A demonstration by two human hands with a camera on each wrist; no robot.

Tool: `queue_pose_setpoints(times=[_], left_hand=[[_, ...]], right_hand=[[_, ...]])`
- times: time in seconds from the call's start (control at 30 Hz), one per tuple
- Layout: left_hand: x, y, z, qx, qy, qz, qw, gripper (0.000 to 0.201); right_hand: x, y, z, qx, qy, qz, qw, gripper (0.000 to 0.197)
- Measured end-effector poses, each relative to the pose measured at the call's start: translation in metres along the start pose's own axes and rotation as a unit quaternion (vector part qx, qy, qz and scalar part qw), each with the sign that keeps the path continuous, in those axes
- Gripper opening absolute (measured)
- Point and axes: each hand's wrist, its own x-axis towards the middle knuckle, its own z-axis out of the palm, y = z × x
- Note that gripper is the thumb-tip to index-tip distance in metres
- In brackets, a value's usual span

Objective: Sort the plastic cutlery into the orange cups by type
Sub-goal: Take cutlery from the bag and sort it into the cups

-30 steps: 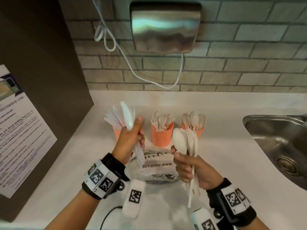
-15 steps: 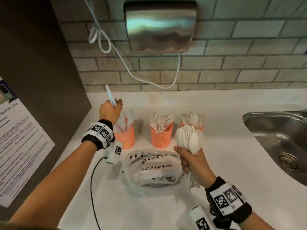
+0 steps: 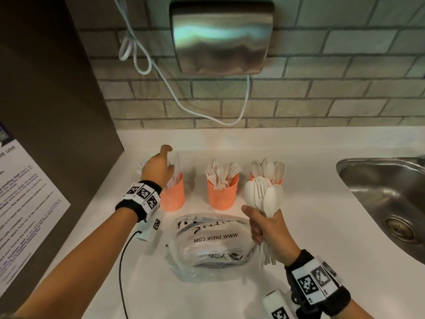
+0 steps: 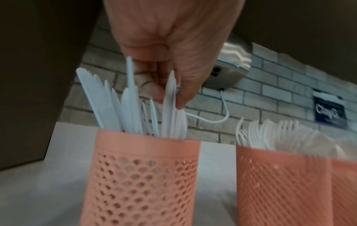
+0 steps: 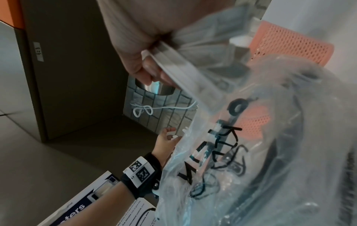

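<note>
Three orange mesh cups stand in a row on the white counter. The left cup (image 3: 173, 195) (image 4: 142, 168) holds knives, the middle cup (image 3: 222, 195) (image 4: 280, 175) holds forks (image 3: 222, 172), and the right cup (image 3: 252, 176) holds spoons (image 3: 269, 168). My left hand (image 3: 161, 168) reaches over the left cup. In the left wrist view its thumb and fingertip pinch a white knife (image 4: 170, 94) standing among the other knives. My right hand (image 3: 269, 229) grips a bundle of spoons and forks (image 3: 264, 196) by the handles (image 5: 173, 68), upright in front of the right cup.
A clear plastic bag (image 3: 211, 245) with black print lies on the counter between my arms. A steel sink (image 3: 386, 199) is at the right. A dark cabinet (image 3: 57, 111) with a notice walls off the left. A hand dryer (image 3: 220, 38) hangs on the brick wall.
My left hand carried a knife from the middle out to the left cup and lowered it in among the other knives. My right hand kept hold of its bundle, barely moving.
</note>
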Motion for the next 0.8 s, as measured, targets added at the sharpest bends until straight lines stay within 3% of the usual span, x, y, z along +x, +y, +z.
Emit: queue_pose_setpoints(times=[0.13, 0.23, 0.4, 0.57, 0.63, 0.7, 0.73, 0.8], left_hand=[[-0.01, 0.001, 0.009, 0.136, -0.003, 0.114, 0.984, 0.02], [-0.012, -0.006, 0.024, 0.208, 0.009, 0.143, 0.968, 0.043], [-0.01, -0.008, 0.026, 0.224, 0.005, 0.078, 0.971, 0.067], [-0.015, -0.004, 0.019, 0.202, -0.011, 0.04, 0.979, 0.073], [-0.022, 0.011, 0.006, 0.112, 0.05, 0.081, 0.989, 0.069], [-0.036, 0.035, -0.012, -0.086, 0.058, 0.106, 0.989, 0.057], [-0.048, 0.049, -0.021, -0.206, 0.009, 0.095, 0.974, 0.049], [-0.076, 0.074, -0.034, -0.407, -0.118, 0.076, 0.903, 0.039]], right_hand=[[0.001, -0.001, 0.005, -0.009, -0.029, -0.011, 0.999, 0.027], [0.0, 0.0, 0.008, -0.023, -0.038, -0.03, 0.999, 0.022], [-0.003, 0.0, 0.007, -0.047, -0.057, -0.049, 0.996, 0.008], [-0.005, -0.001, 0.004, 0.023, -0.138, -0.002, 0.99, 0.028], [-0.004, -0.001, 0.005, 0.059, -0.15, 0.014, 0.987, 0.027], [-0.003, -0.001, 0.007, 0.061, -0.142, 0.011, 0.988, 0.013], [-0.002, 0.0, 0.009, 0.051, -0.129, 0.004, 0.99, 0.011], [0.0, 0.002, 0.012, 0.03, -0.106, -0.008, 0.994, 0.023]])
